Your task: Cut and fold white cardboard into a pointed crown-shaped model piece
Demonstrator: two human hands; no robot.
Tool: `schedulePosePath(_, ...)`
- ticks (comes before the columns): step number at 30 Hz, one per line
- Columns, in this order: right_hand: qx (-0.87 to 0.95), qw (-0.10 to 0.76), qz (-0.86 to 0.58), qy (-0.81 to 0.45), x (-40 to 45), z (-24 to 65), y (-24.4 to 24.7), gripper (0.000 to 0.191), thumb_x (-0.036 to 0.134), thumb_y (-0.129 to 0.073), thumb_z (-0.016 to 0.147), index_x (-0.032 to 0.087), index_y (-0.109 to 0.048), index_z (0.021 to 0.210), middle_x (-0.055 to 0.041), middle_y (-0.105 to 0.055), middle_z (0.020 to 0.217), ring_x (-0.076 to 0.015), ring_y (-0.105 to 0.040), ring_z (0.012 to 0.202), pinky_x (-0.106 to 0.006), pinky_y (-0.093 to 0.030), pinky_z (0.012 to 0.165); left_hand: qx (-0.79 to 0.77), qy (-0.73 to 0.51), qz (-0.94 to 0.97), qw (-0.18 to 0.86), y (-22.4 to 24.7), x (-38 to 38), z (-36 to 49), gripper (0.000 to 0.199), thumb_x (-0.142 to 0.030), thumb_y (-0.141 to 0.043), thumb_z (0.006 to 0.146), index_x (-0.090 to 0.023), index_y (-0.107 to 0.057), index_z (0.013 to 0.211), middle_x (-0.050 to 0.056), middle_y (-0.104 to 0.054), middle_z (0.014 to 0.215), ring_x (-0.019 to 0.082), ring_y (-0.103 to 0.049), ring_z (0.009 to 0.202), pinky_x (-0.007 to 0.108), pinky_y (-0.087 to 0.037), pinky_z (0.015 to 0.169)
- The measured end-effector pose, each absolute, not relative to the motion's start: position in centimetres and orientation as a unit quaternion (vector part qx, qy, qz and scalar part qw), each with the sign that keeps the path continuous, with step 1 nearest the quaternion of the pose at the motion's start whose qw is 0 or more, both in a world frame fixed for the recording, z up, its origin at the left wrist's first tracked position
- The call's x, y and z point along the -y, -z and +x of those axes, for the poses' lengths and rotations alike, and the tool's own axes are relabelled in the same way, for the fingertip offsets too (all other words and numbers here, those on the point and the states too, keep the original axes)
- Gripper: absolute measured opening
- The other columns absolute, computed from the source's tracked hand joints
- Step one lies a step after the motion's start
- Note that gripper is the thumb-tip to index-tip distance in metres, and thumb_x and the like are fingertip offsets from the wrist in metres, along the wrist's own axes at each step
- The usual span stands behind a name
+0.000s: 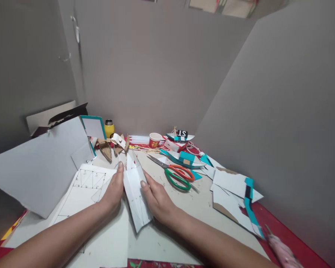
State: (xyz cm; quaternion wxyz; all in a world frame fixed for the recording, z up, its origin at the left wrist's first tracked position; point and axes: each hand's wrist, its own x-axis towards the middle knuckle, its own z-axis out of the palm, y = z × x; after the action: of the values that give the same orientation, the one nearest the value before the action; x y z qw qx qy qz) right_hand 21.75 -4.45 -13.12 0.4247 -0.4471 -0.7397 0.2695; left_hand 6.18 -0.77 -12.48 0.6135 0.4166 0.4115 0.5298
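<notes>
Between my two hands I hold a folded white card piece (135,193), long and narrow, with upright sides and a pointed far end. My left hand (114,188) presses its left side, thumb along the upper edge. On the right side my right hand (158,195) grips it, thumb on top and fingers hidden behind the card. Under my left forearm lies a white sheet with a pencilled diagram (91,179). To the right of the card are scissors (178,176) with one orange and one green handle, lying with the blades pointing away to the left.
Cut white and teal card pieces (231,190) lie at the right. Teal-and-white boat shapes (184,159), a red paper cup (155,140) and a yellow bottle (109,128) stand farther back. A large white board (41,163) leans at the left. Grey walls enclose the table.
</notes>
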Motion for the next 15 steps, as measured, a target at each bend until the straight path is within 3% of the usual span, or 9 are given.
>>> schedulePosePath(3, 0.716, 0.453, -0.435, -0.304, 4.4, 21.8, 13.3, 0.049, 0.037, -0.033, 0.102, 0.019, -0.038, 0.148, -0.0080, -0.048, 0.146, -0.0209, -0.042, 0.137, -0.043, -0.029, 0.116, -0.382, -0.542, 0.348, 0.663, 11.5, -0.4, 5.9, 0.060, -0.063, -0.040, 0.090, -0.016, -0.068, 0.116, 0.011, -0.075, 0.101, 0.026, -0.068, 0.097, 0.034, -0.049, 0.088)
schedulePosePath(8, 0.730, 0.442, -0.401, -0.332, 4.9, 21.6, 13.2, 0.049, 0.035, -0.033, 0.102, 0.026, -0.032, 0.150, -0.0034, -0.042, 0.150, -0.0210, -0.038, 0.139, -0.044, -0.028, 0.117, -0.307, -0.531, 0.286, 0.736, 9.6, -0.6, 5.8, 0.064, -0.060, -0.031, 0.094, -0.012, -0.053, 0.132, 0.013, -0.075, 0.086, 0.023, -0.071, 0.076, 0.034, -0.055, 0.074)
schedulePosePath(11, 0.738, 0.429, -0.393, -0.341, 5.4, 21.5, 12.9, 0.050, 0.033, -0.033, 0.103, 0.028, -0.028, 0.152, -0.0019, -0.041, 0.151, -0.0203, -0.038, 0.139, -0.044, -0.026, 0.118, -0.287, -0.516, 0.298, 0.750, 9.1, -0.3, 5.6, 0.068, -0.066, -0.030, 0.091, -0.013, -0.056, 0.124, 0.011, -0.072, 0.077, 0.022, -0.068, 0.064, 0.033, -0.055, 0.063)
schedulePosePath(15, 0.742, 0.422, -0.381, -0.355, 6.0, 21.4, 12.6, 0.051, 0.031, -0.034, 0.102, 0.030, -0.024, 0.153, -0.0021, -0.041, 0.151, -0.0209, -0.040, 0.138, -0.044, -0.029, 0.117, -0.284, -0.511, 0.303, 0.753, 8.9, -0.4, 5.4, 0.061, -0.065, -0.036, 0.090, -0.012, -0.066, 0.097, 0.009, -0.070, 0.072, 0.019, -0.066, 0.060, 0.030, -0.055, 0.061)
